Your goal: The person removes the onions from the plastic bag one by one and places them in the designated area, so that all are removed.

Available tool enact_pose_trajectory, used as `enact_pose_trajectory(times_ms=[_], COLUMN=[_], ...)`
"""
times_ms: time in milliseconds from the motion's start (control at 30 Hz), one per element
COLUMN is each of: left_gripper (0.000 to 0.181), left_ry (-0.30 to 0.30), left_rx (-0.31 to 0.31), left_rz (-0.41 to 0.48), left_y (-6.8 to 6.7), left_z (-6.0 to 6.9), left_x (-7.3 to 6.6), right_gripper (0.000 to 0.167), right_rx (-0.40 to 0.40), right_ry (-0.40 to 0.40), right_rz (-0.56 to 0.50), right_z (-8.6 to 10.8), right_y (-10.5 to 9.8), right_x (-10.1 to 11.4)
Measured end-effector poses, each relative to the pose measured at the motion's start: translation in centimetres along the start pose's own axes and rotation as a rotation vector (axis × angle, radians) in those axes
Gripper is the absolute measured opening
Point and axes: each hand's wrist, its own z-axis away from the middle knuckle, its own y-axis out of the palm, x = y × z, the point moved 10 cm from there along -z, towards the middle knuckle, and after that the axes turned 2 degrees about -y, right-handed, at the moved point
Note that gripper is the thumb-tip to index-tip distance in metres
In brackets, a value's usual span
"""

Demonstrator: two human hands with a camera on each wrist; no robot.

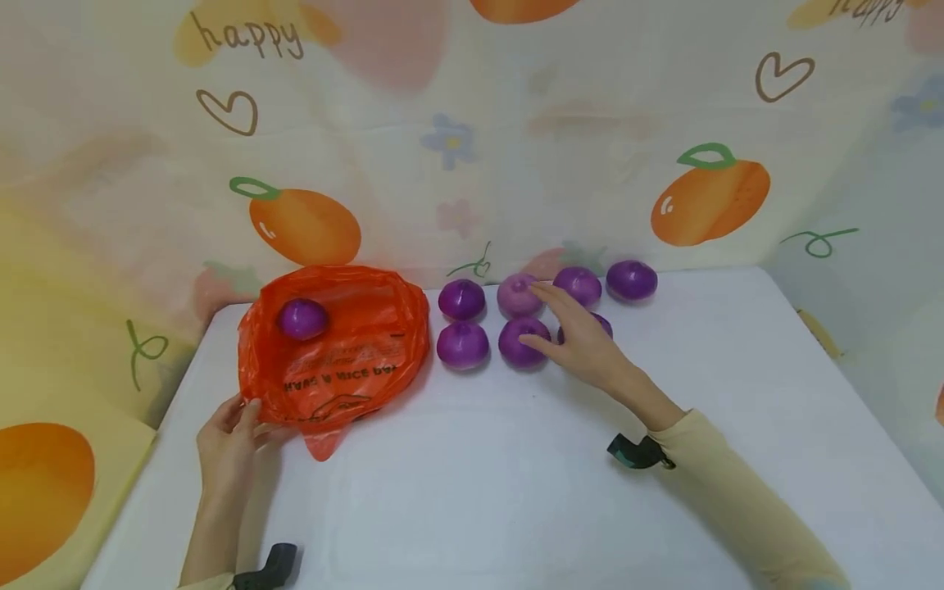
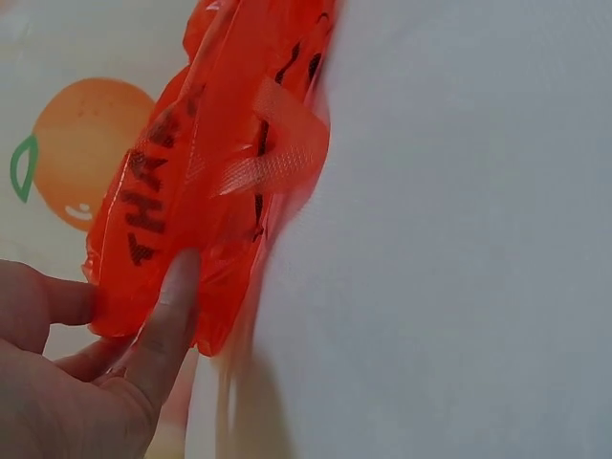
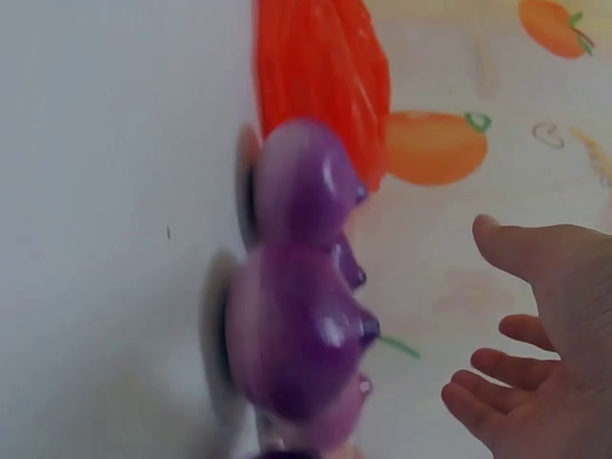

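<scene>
A red plastic bag (image 1: 339,340) stands at the left of the table with its mouth spread, and one purple onion (image 1: 303,319) lies inside. My left hand (image 1: 227,442) pinches the bag's near left rim; in the left wrist view its thumb (image 2: 172,311) lies against the printed plastic (image 2: 163,210). To the bag's right, several purple onions sit in two rows. My right hand (image 1: 586,342) hovers over them with thumb and fingers spread, holding nothing. It partly covers a front-row onion (image 1: 601,325). In the right wrist view, that hand (image 3: 559,325) is apart from the nearest onion (image 3: 296,330).
The white table (image 1: 472,492) ends at the back against a printed cloth (image 1: 516,164). The far right back-row onion (image 1: 631,280) stands near that back edge. A dark wrist camera (image 1: 637,452) sits under the right sleeve (image 1: 737,492).
</scene>
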Motion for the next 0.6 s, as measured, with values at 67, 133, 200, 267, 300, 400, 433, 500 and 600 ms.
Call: enact_pose_trajectory(times_ms=[67, 133, 200, 267, 300, 400, 433, 500, 600], left_gripper=[0.057, 0.057, 0.056, 0.055, 0.055, 0.056, 0.056, 0.057, 0.057], left_ry=[-0.009, -0.011, -0.014, -0.018, -0.023, -0.038, -0.044, -0.055, -0.054], left_rx=[0.009, 0.017, 0.016, 0.013, 0.011, 0.003, 0.0, -0.006, -0.018], left_rz=[-0.029, -0.014, 0.035, 0.064, 0.074, 0.083, 0.085, 0.069, 0.046], left_y=[-0.3, -0.5, -0.5, -0.5, -0.5, -0.3, -0.3, -0.1, 0.0], left_z=[0.1, 0.2, 0.1, 0.1, 0.0, 0.0, 0.0, -0.1, -0.1], left_x=[0.1, 0.0, -0.1, -0.2, -0.2, -0.1, 0.0, 0.2, 0.3], right_gripper=[0.071, 0.069, 0.069, 0.069, 0.069, 0.069, 0.069, 0.069, 0.067], right_rx=[0.012, 0.025, 0.044, 0.075, 0.092, 0.136, 0.138, 0.126, 0.122], right_ry=[-0.026, -0.041, -0.071, -0.097, -0.108, -0.131, -0.134, -0.155, -0.178], right_rz=[-0.039, -0.058, -0.043, -0.015, -0.008, -0.016, -0.018, -0.023, -0.035], right_z=[-0.4, -0.6, -0.8, -1.1, -1.2, -1.9, -2.1, -2.7, -3.7], right_y=[1.3, 2.5, 3.8, 5.4, 6.1, 8.2, 8.7, 9.4, 10.3], right_x=[0.9, 1.7, 2.6, 3.5, 4.0, 5.3, 5.7, 6.6, 8.1])
